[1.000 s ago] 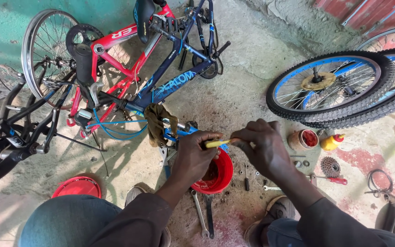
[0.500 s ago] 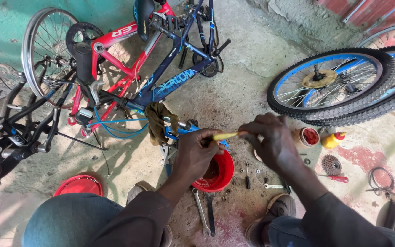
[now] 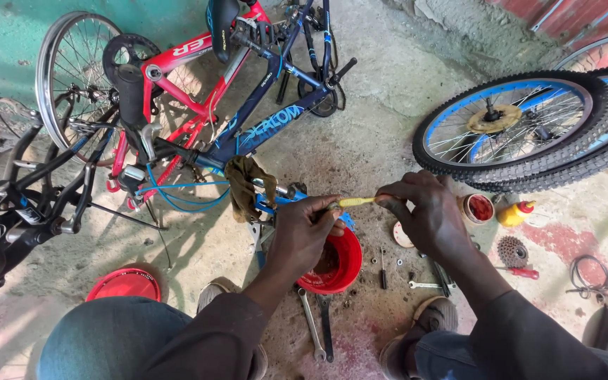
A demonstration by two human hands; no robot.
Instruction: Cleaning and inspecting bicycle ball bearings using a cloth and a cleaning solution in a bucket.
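A slim yellow tool (image 3: 357, 202) is held level between both hands, directly above the red bowl (image 3: 343, 271) on the concrete floor (image 3: 360, 151), probably so that anything falling lands in the bowl. The left hand (image 3: 302, 236) has its grip closed on the tool's left end and the right hand (image 3: 427, 214) pinches the right end, keeping it steady. Wrenches (image 3: 318, 320), a red grease tin (image 3: 478, 208), a yellow squeeze bottle (image 3: 515, 213) and a sprocket cluster (image 3: 512, 250) lie near, within reach; 2 blue-rimmed wheels (image 3: 511, 130) lie further out, and a blue bicycle frame (image 3: 269, 127) draped with a rag (image 3: 248, 186) lies beyond the bowl.
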